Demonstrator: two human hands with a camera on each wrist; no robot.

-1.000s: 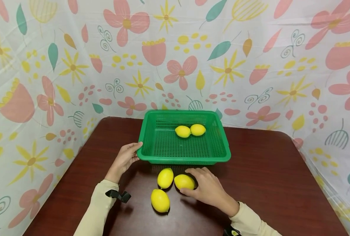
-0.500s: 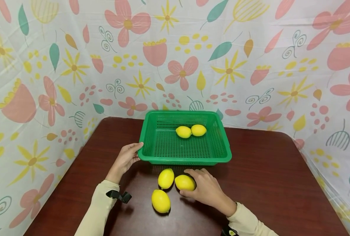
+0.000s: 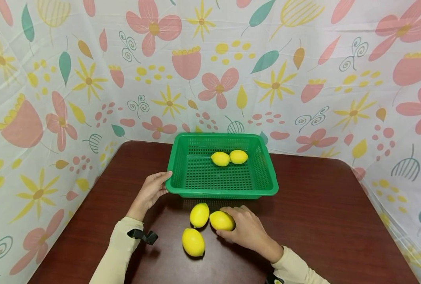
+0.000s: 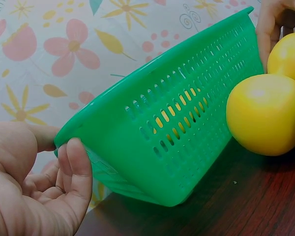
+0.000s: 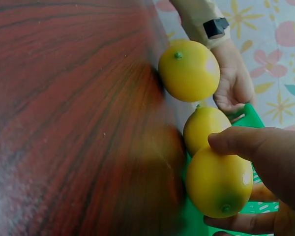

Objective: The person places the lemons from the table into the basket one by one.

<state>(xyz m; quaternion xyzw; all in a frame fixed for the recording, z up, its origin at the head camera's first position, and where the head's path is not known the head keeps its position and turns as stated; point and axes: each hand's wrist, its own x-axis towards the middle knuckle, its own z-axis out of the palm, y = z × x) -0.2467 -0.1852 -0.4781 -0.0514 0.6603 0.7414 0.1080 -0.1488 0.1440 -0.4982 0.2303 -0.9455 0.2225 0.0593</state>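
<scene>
My left hand (image 3: 151, 194) grips the green plastic basket (image 3: 228, 192) at its near left corner, thumb over the rim and fingers beneath, as the left wrist view also shows. On the table in front of the basket, my right hand (image 3: 247, 228) holds a lemon (image 3: 222, 221) between thumb and fingers. The right wrist view shows the thumb on one side of that lemon (image 5: 219, 182) and fingers on the other. Just left of it lies a second lemon (image 3: 199, 215), and a third lemon (image 3: 193, 242) lies nearer me. Inside the basket, two lemons (image 3: 220, 159) sit side by side towards the back right.
The dark reddish-brown wooden table (image 3: 324, 213) carries everything. A white cloth with printed flowers (image 3: 217, 86) hangs behind the table and along its sides. A black strap (image 3: 142, 235) circles the left sleeve, its loose end sticking out.
My right hand has drawn in slightly, its fingers and thumb closing around the lemon. My left hand, the basket and the other lemons keep their places.
</scene>
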